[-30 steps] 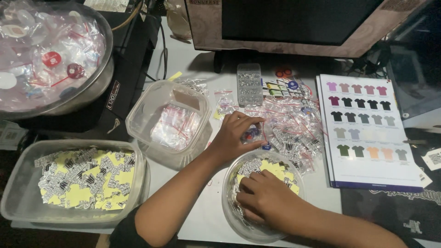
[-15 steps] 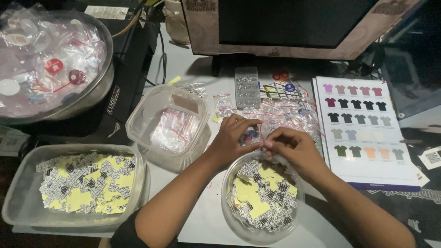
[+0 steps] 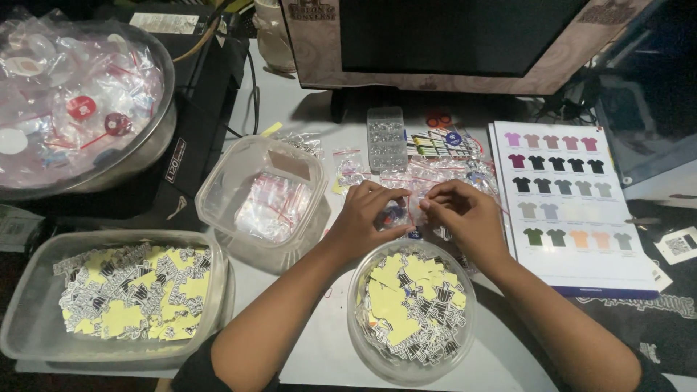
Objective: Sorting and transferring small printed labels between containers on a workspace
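- Biggest thing going: the white tabletop [image 3: 305, 116], with a dark monitor [image 3: 457, 36] at the back and a colour chart of little T-shirt shapes [image 3: 573, 210] lying on the right.
- Far left, a big metal bowl [image 3: 156, 141] is heaped with clear plastic bags, some with red and white round pieces inside.
- Bottom left, a rectangular clear tub [image 3: 22, 319] is full of yellow-backed, black-and-white stickers lying loose.
- Middle, a squarish clear tub [image 3: 218, 189] holds a thin layer of small zip bags with red strips.
- Right under the hands, a round clear bowl [image 3: 363, 348] has more of the same yellow-backed stickers.
- The left hand [image 3: 367, 221] and right hand [image 3: 465, 218] meet just above that bowl, over a loose pile of zip bags [image 3: 435, 174].
- Both are pinched on a small clear zip bag [image 3: 408, 210], fingertips nearly touching, so each grip is closed on it.
- Looks like the bagging step, with the bag being held at its mouth. Can't tell whether anything is in it.
- The next move would probably need careful finger work at the bag's edge, since it's thin and slippery-looking.
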